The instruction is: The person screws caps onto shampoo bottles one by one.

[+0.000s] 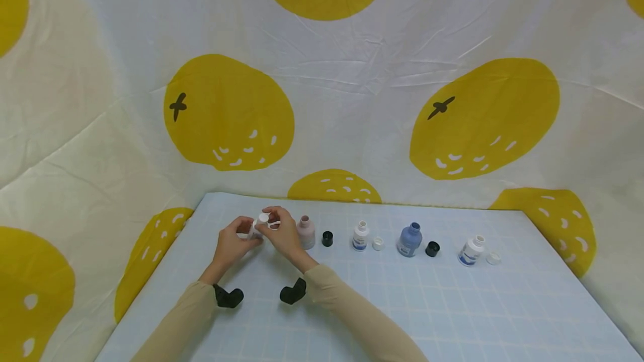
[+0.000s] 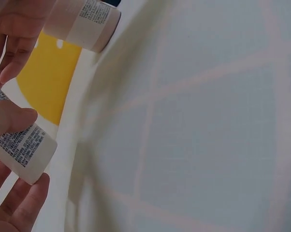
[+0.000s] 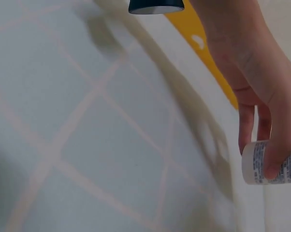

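My left hand [image 1: 235, 241] grips a small white bottle [image 2: 27, 147] by its lower body, thumb over the printed label. The bottle is tilted and held off the table at the far left. My right hand [image 1: 283, 233] pinches the white cap [image 1: 264, 217] on top of it between thumb and fingers. Whether the cap is threaded on or loose cannot be told. Just right of my right hand stands a pink bottle [image 1: 305, 233] with a bare neck. In the right wrist view, the left hand [image 3: 261, 82] shows with its fingers around the bottle.
Rightward along the table [image 1: 382, 306] come a black cap [image 1: 327, 238], a white bottle [image 1: 360, 237], a white cap [image 1: 378, 244], a blue bottle [image 1: 410, 240], another black cap [image 1: 432, 248], another white bottle [image 1: 471, 251] and its neighbouring white cap [image 1: 493, 258]. These bottles stand uncapped. A fruit-patterned curtain hangs behind.
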